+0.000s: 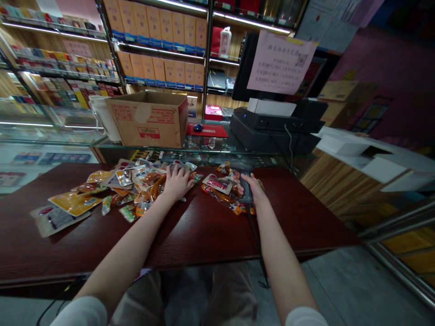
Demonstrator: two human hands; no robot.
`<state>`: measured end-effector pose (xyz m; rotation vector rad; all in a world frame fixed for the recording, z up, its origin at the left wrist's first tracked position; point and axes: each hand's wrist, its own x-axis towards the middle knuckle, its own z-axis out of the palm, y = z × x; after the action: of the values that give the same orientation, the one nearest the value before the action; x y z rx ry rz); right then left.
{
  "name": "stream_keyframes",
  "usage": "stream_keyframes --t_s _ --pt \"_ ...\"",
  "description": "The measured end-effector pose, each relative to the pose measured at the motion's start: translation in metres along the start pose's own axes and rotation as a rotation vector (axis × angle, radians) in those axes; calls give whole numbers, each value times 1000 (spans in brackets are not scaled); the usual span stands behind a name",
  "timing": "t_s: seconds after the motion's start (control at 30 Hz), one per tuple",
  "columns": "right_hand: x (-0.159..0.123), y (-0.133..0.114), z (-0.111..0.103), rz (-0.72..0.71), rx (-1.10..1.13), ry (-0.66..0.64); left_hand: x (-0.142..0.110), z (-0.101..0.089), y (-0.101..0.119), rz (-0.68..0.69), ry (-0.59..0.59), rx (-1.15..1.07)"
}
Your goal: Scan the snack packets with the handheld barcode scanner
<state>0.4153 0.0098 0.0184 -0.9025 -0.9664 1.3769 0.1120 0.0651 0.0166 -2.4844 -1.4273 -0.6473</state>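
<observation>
- Head view: we look down over a dark red wooden counter at our two bare hands.
- Our left hand lies open, palm down, fingers lightly spread, on a loose heap of snack packets; it grips nothing.
- Our right hand is closed around a dark handheld scanner, which sits on a smaller pile of packets with red labels, just right of the heap.
- Its cord runs from the scanner across the counter toward us.
- We judge it best to keep that grip steady, the cord clear of the packets, and the left hand's pressure light, so the slippery heap stays put.
- A cardboard box stands beyond both hands.
</observation>
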Motion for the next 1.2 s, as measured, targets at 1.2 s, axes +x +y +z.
stream_keyframes --t_s 1.2 --pt "-24 32 104 -29 -44 -97 -8 10 -11 -444 6 -1969"
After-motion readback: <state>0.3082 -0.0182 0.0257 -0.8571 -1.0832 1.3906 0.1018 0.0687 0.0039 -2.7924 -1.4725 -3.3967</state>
